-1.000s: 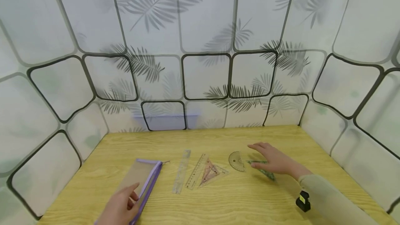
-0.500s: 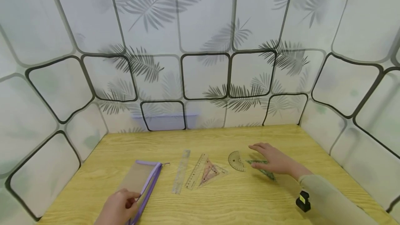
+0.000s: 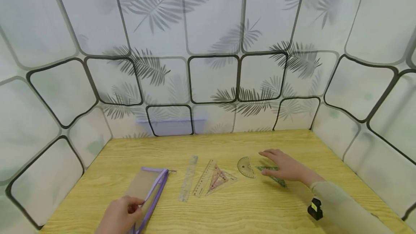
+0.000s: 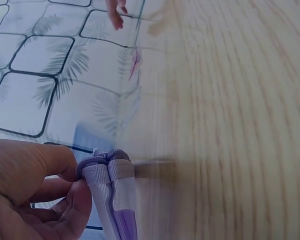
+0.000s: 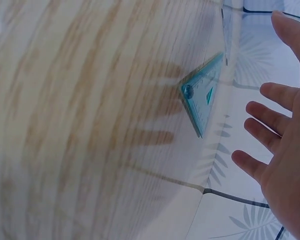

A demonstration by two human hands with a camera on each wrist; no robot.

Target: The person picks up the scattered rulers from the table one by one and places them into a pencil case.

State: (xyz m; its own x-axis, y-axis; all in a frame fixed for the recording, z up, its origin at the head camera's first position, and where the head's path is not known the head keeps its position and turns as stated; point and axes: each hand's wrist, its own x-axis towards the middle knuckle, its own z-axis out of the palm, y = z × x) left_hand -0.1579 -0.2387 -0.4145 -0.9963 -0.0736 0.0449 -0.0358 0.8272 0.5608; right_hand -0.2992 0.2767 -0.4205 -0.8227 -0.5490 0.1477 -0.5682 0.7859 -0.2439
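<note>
One left hand (image 3: 117,213) pinches a translucent, purple-trimmed zip pouch (image 3: 137,185); the right hand (image 3: 286,166) splays wide above a green plastic triangle (image 5: 200,98).

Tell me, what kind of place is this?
Probably a screened-off desk spot, perhaps for drawing or schoolwork: there's a wood-grain table, leaf-patterned covering on three sides, and a protractor and purple-edged pouch on the tabletop.

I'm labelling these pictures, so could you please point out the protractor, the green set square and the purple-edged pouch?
Protractor (image 3: 246,167), head view: middle of its half-disc.
Green set square (image 5: 198,96), right wrist view: its flat face.
Purple-edged pouch (image 3: 142,183), head view: its flat panel.
</note>
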